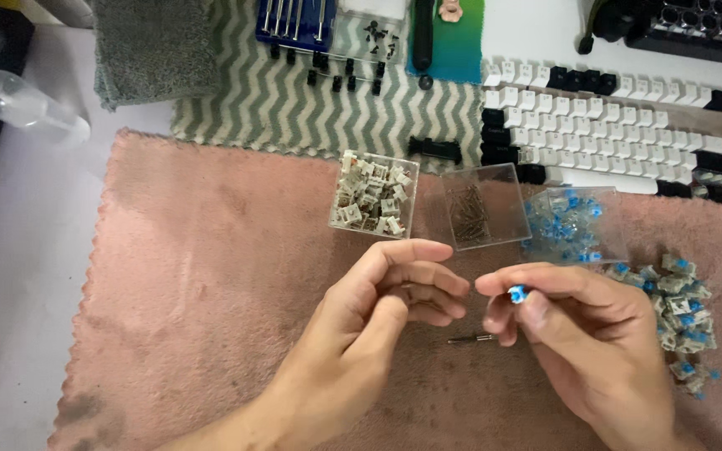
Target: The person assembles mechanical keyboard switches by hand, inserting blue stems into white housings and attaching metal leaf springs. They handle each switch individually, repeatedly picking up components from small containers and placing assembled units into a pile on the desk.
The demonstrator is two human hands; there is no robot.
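Rt hand (582, 334) pinches blue switch part (517, 293), left hand (386, 292) curled empty; small pin (471, 338) btwn on pink mat (211, 276).

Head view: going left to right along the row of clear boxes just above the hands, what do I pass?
Box of grey-and-white switch housings → box of small metal springs → box of blue parts → loose pile of blue-stemmed switches.

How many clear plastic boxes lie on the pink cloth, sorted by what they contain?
Box of grey-white switch housings: 1
Box of small metal springs: 1
Box of blue parts: 1
Total: 3 boxes

The right hand pinches one blue part; the left hand shows nothing visible in its fingers.
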